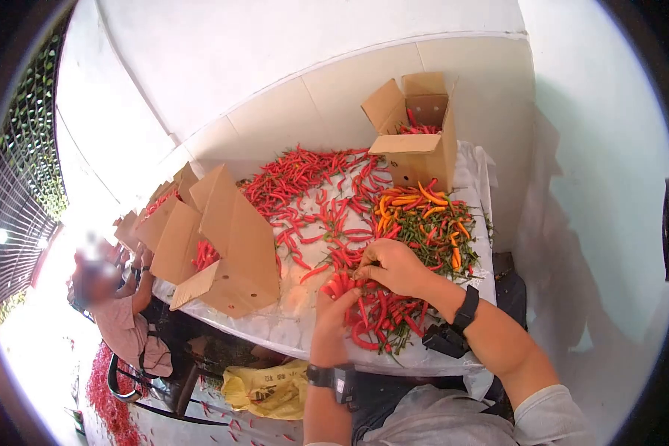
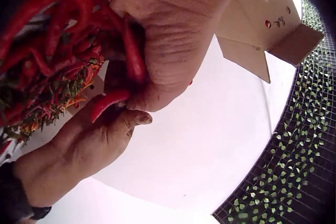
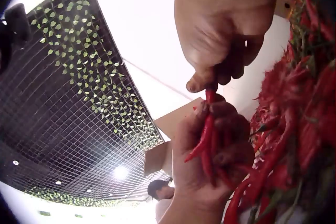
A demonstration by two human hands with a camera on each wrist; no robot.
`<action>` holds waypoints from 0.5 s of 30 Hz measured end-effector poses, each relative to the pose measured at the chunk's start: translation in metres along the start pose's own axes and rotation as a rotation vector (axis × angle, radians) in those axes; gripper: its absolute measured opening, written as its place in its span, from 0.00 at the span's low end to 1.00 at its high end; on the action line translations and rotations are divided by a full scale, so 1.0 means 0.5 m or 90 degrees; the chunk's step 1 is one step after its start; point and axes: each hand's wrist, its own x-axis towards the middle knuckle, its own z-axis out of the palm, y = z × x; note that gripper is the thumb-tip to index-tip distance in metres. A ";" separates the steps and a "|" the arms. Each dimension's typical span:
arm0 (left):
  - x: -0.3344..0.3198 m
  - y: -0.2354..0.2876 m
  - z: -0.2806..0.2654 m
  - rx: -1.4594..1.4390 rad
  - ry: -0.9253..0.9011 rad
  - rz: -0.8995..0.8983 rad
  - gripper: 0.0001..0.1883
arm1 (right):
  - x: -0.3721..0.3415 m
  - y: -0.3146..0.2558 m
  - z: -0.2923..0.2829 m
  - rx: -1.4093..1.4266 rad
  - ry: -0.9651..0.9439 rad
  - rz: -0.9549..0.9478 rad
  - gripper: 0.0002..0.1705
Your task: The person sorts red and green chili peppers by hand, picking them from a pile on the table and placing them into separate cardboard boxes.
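Currently, left hand: your fingers are curled round a bunch of red chilies.
Right hand: your thumb and fingers pinch one chili at its upper end, above the bunch.
Loose red chilies: spread across the table before you.
Orange chilies: piled beside the rear carton.

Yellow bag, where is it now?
In the head view, the yellow bag is low, left of centre, just below the table and beside the left forearm.
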 end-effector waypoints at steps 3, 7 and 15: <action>-0.003 0.005 0.003 0.016 -0.015 -0.023 0.17 | 0.001 -0.003 -0.011 -0.071 -0.029 -0.051 0.09; -0.005 0.003 0.001 0.030 -0.021 -0.055 0.17 | 0.001 0.011 -0.014 -0.049 -0.073 -0.022 0.10; -0.008 0.009 0.007 -0.041 0.023 -0.022 0.15 | 0.004 0.034 -0.030 0.030 -0.040 0.119 0.11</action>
